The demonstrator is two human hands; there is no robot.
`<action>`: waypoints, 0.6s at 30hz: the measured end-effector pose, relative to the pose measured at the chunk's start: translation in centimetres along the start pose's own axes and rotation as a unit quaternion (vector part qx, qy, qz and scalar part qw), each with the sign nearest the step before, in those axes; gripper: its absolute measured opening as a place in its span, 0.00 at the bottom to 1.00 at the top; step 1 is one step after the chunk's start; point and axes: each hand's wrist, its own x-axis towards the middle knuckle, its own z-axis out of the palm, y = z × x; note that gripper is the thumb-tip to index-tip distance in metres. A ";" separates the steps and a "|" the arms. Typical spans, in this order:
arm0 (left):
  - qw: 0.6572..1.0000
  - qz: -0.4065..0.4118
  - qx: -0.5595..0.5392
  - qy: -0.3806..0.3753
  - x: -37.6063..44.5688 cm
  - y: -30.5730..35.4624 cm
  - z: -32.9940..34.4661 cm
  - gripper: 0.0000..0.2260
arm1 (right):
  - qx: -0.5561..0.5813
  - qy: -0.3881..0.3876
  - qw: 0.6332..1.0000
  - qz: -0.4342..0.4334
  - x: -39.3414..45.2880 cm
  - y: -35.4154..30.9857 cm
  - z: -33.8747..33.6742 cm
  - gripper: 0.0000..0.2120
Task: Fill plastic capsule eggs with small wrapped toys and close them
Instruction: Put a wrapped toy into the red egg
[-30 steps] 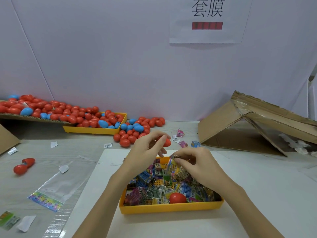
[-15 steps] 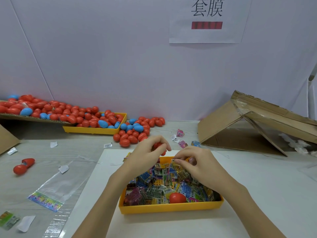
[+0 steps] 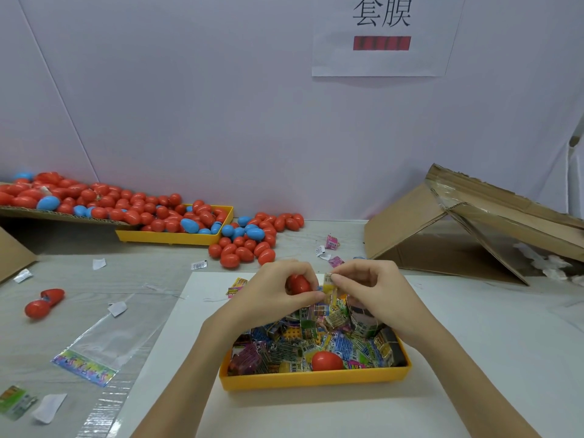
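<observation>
My left hand (image 3: 271, 295) grips a red capsule egg (image 3: 298, 284) above the far end of a yellow tray (image 3: 316, 379). My right hand (image 3: 373, 295) pinches a small yellow wrapped toy (image 3: 330, 287) right beside that egg, touching it. The tray is full of several colourful wrapped toys (image 3: 294, 349), and one closed red egg (image 3: 326, 361) lies among them near the front wall. Whether the held egg is open is hidden by my fingers.
Several red and blue eggs (image 3: 246, 241) spill from a second yellow tray (image 3: 177, 237) and a cardboard sheet (image 3: 47, 214) at the back left. An open red egg (image 3: 42, 303) and clear bags (image 3: 104, 346) lie left. A collapsed cardboard box (image 3: 474, 226) stands right.
Both hands have risen slightly and come together. The right hand has lifted a yellow wrapped toy out of the tray and brought it against the red egg in the left hand.
</observation>
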 end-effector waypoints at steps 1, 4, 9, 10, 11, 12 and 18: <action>1.000 -0.002 0.003 -0.004 0.0 0.0 0.0 0.06 | 0.013 0.024 1.000 0.009 0.0 0.0 0.0 0.03; 0.999 -0.009 0.025 -0.022 -0.1 -0.2 -0.1 0.06 | 0.067 0.074 0.994 0.044 0.1 0.0 -0.2 0.03; 0.996 0.029 0.084 0.004 0.0 -0.1 0.2 0.11 | 0.083 0.064 0.992 0.065 0.1 -0.1 -0.1 0.04; 0.996 0.031 0.084 0.012 0.0 -0.1 0.1 0.12 | 0.079 0.064 0.993 0.064 0.1 -0.1 0.0 0.03; 0.996 0.030 0.085 0.012 0.0 -0.2 0.0 0.14 | 0.077 0.064 0.993 0.061 0.1 -0.1 0.0 0.03; 0.996 0.028 0.085 0.004 -0.1 -0.3 -0.2 0.16 | 0.076 0.064 0.993 0.058 0.1 -0.1 0.1 0.03; 0.998 -0.051 -0.032 -0.006 -0.2 0.5 -0.1 0.17 | 0.071 0.065 0.994 0.045 0.1 -0.3 0.4 0.07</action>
